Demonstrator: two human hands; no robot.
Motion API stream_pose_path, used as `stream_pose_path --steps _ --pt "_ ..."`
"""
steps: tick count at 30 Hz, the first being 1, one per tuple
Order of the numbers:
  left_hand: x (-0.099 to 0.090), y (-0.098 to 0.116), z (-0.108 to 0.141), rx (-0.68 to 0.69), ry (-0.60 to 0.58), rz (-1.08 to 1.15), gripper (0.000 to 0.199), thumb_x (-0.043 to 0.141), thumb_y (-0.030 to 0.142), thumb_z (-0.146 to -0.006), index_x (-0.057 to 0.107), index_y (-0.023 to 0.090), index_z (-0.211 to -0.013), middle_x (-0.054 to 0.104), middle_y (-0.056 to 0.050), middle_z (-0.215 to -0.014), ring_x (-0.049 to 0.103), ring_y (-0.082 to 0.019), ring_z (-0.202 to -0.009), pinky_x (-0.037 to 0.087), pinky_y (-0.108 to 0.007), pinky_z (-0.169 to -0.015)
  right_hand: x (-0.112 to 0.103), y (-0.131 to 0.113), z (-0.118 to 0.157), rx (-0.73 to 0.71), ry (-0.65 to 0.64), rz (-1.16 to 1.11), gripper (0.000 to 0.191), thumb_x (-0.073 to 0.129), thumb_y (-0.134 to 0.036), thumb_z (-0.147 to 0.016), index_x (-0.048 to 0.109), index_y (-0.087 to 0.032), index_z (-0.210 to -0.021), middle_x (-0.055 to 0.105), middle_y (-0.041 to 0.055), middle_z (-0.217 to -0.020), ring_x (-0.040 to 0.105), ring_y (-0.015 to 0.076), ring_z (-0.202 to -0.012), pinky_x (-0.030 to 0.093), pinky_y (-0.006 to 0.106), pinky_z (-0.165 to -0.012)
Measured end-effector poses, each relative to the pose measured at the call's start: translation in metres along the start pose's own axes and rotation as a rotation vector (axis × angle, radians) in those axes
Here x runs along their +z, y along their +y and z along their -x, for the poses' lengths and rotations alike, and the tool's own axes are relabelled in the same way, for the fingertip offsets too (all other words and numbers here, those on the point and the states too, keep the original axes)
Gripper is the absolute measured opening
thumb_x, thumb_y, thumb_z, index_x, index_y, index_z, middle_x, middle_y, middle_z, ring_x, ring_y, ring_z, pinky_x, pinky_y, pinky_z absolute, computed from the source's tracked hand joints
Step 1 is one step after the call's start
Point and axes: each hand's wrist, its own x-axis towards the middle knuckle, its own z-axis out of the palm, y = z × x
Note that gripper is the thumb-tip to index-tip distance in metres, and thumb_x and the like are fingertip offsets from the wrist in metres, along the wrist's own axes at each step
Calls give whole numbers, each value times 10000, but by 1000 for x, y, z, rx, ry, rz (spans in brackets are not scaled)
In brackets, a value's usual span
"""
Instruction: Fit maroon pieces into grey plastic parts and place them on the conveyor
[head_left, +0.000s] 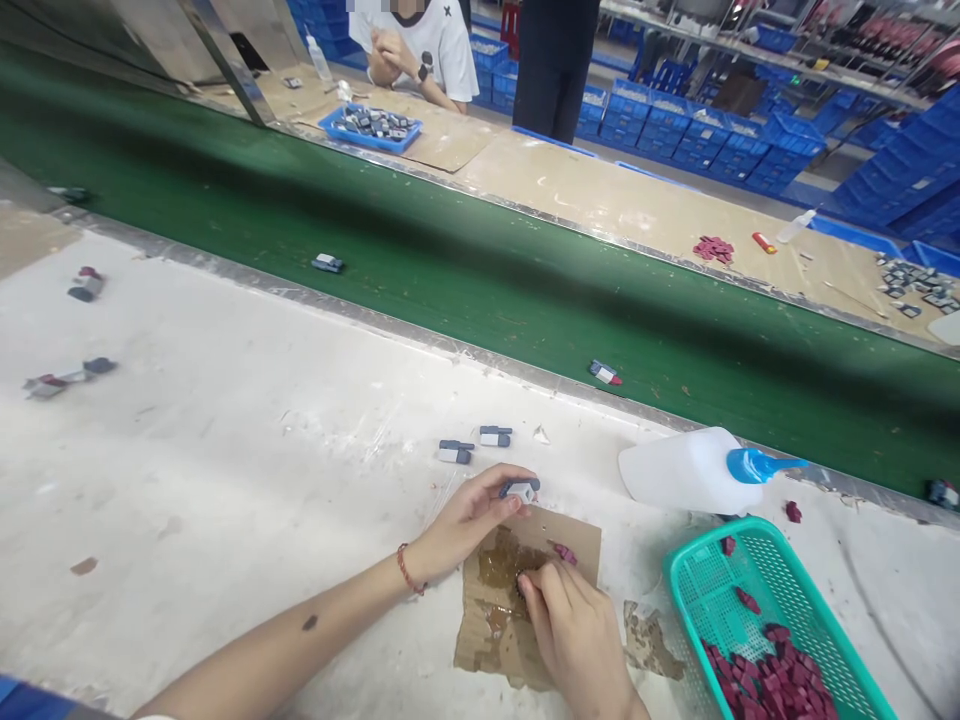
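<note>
- Left hand (469, 520): fingers clamped on a small grey part (520, 489), pinched at the fingertips just past the far edge of the cardboard pad (517, 610).
- Right hand (574, 630): fingers drawn together and pressed down on the stained middle of the cardboard pad; whether they grip anything underneath cannot be told. A red piece (564, 553) lies on the pad just beyond these fingertips.
- Two more grey parts (475, 444) lie on the tabletop (225, 450) just beyond the left hand, apart from it.
- White squeeze bottle (694, 470) lies on its side to the right, blue nozzle pointing right, close to the metal strip bordering the green conveyor belt (450, 260).
- Teal basket (765, 610) of red pieces sits near the right hand, at the tabletop's near right.
- Open tabletop extends broadly to the left; a few stray parts (67, 378) lie at its far-left side.
</note>
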Motion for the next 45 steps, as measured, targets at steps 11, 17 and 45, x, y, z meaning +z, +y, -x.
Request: stream_pose_path --steps 11,17,45 --pt "0 -5 10 251 -133 -515 356 396 432 -969 649 208 -1080 697 -88 -941 624 -234 -877 458 -349 -816 -9 3 -11 726 250 -900 439 567 -583 -882 464 -227 -647 468 -52 -492 391 104 -415 341 216 -406" --pt "1 -8 9 426 -234 -729 345 353 375 -994 623 198 -1114 710 -100 -959 609 -231 -876 443 -329 -767 -9 -1 -21 699 306 -881 450 570 -588 -880 447 -228 -640 463 -49 -512 410 106 -449 392 214 -449" --pt "3 -8 8 523 -277 -871 323 351 351 -1011 541 173 -1201 667 -103 -1016 575 -213 -917 475 -332 -799 6 1 -12 622 353 -804 367 544 -474 -942 501 -218 -683 511 -40 -574 446 114 -497 388 218 -478"
